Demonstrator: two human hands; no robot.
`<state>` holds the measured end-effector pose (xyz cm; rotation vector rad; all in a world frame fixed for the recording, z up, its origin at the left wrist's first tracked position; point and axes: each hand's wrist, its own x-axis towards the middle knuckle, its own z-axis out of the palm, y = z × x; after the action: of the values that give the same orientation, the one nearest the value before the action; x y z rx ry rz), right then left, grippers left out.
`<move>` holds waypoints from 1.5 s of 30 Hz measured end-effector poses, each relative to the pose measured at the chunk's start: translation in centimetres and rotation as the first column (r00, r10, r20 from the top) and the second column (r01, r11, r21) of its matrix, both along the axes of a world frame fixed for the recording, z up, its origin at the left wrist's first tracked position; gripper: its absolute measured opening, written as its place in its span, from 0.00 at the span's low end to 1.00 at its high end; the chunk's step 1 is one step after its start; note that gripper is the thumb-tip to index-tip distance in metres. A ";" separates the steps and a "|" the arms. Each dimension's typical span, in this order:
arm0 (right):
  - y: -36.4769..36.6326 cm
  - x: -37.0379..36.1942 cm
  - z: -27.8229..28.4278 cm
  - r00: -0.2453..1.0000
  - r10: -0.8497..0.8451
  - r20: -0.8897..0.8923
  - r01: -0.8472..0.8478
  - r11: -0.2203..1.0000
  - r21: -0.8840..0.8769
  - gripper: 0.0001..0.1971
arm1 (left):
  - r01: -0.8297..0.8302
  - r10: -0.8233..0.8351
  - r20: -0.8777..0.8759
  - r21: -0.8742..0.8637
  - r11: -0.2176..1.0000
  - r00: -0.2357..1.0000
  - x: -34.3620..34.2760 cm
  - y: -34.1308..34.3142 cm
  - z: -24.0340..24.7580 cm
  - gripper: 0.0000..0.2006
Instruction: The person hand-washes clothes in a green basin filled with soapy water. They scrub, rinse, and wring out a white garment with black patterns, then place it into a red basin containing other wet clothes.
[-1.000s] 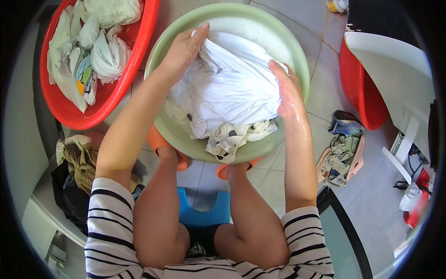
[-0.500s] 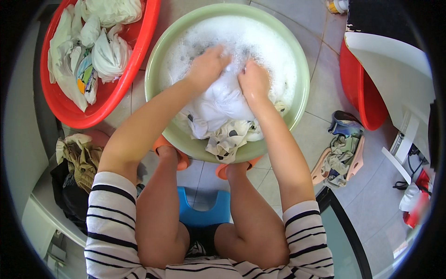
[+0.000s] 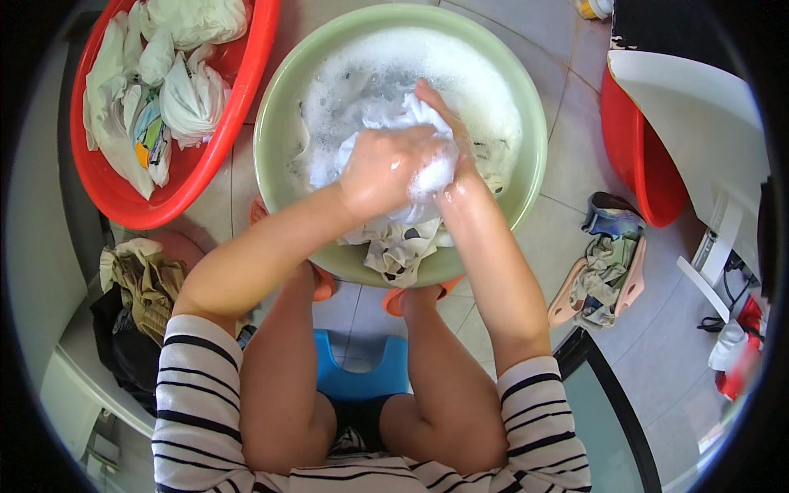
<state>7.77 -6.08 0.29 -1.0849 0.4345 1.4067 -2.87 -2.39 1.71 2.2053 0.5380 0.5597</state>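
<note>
Over the pale green basin of sudsy water, both my hands are closed around a wet white garment. My left hand lies across the front of the bunched cloth, knuckles up. From the other side, my right hand presses against it; part of its fingers is hidden behind the cloth. Foam clings to the cloth between the hands, and part of it trails down into the water. A cream cloth with dark spots lies against the basin's near side. White foam covers much of the water.
A red tub with white clothes stands at the left. Brown and dark clothes are heaped below it. On the right are pink slippers with cloth on them and another red basin. A blue stool is beneath me.
My hands have come together and lifted the white garment out of the foam into a bunch. Greyish water now shows where foam lay before.
</note>
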 end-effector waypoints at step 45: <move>-0.9 3.1 6.4 0.516 0.479 0.710 -0.362 0.873 -0.326 0.07 | -0.225 0.111 -0.294 -0.389 0.893 0.949 -6.4 1.7 -1.2 0.36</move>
<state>10.88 -6.98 6.67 -1.8858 -0.4240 1.1543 -9.28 -0.66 0.47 1.8354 0.9106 0.2054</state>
